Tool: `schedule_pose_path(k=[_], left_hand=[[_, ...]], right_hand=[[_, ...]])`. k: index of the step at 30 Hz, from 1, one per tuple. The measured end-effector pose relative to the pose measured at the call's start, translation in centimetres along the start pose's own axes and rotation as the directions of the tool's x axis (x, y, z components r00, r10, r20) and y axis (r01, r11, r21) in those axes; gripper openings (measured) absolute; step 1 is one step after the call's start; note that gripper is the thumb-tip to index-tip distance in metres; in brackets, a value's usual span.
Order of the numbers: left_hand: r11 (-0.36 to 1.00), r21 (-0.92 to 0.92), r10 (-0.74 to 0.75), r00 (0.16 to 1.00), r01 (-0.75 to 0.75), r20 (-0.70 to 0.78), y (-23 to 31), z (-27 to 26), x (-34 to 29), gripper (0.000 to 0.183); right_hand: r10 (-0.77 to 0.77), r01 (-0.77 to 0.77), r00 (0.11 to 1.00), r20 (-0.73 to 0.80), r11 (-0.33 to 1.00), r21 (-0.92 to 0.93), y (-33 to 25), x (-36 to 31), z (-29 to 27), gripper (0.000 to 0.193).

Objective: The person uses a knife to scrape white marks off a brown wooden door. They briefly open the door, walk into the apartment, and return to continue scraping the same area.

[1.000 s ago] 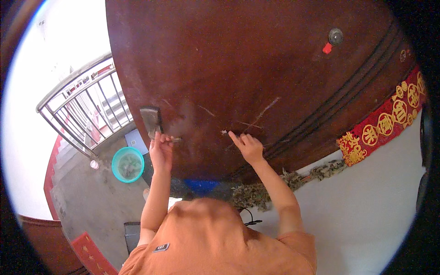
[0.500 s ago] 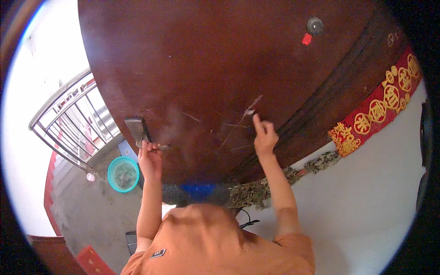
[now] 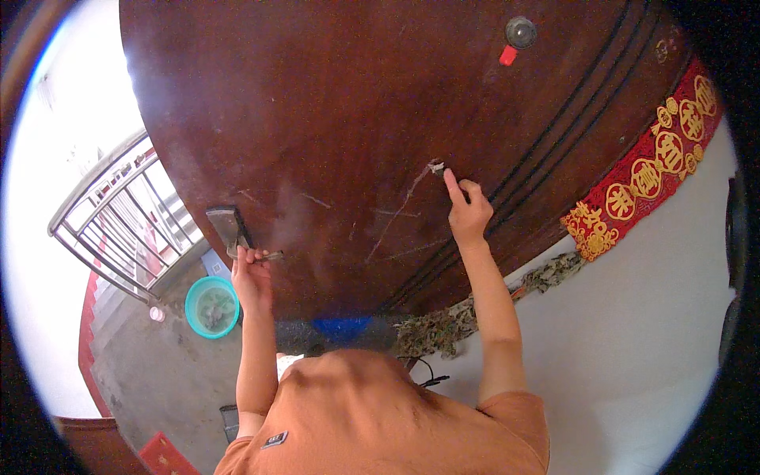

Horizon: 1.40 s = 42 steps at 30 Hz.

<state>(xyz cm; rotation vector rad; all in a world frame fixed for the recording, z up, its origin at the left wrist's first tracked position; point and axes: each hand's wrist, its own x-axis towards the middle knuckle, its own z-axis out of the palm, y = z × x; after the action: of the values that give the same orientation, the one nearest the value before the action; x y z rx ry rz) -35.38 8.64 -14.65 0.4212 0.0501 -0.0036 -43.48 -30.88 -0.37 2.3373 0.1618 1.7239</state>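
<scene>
Brown door [image 3: 317, 119], white scrap [image 3: 436, 168] beside right hand [image 3: 469, 212]

We wear an orange shirt [image 3: 356, 412] with short sleeves [image 3: 518, 413] and soft creases across it. A small dark rectangular patch [image 3: 275, 440] with pale markings sits on its left side. Our left hand [image 3: 252, 279] and right hand [image 3: 473, 215] are bare.

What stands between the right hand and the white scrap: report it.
Nothing visible: the right hand has its extended index finger right at the scrap, with the door behind. Whether they touch is too small to tell.
</scene>
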Motion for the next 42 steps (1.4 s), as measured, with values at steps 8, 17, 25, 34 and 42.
schedule_pose_path(k=[8,17,25,34,42], left_hand=[[1.0,0.011,0.017,0.999,-0.017,0.037,-0.2,-0.3,0.3,0.017],[0.999,-0.03,0.025,0.999,-0.024,0.032,-0.4,-0.1,0.3,0.015],[1.0,0.011,0.004,0.999,-0.005,0.048,-0.2,-0.6,0.3,0.025],[1.0,0.006,0.001,0.999,-0.001,0.052,-0.3,-1.1,0.7,0.025],[1.0,-0.02,0.005,0.999,-0.004,0.052,-0.5,-0.8,0.7,0.018]], right_hand=[[0.061,-0.061,0.998,-0.005,0.998,0.035,-0.6,0.6,0.2,0.049],[0.073,-0.072,0.997,-0.021,0.997,0.036,-0.3,0.7,0.0,0.054],[0.027,-0.027,0.999,-0.017,1.0,0.009,0.1,1.1,-0.3,0.054],[0.005,-0.006,1.0,0.024,0.999,0.038,0.2,0.9,-0.4,0.048],[-0.092,0.088,0.993,0.07,0.994,0.064,-0.5,-1.7,-0.2,0.052]])
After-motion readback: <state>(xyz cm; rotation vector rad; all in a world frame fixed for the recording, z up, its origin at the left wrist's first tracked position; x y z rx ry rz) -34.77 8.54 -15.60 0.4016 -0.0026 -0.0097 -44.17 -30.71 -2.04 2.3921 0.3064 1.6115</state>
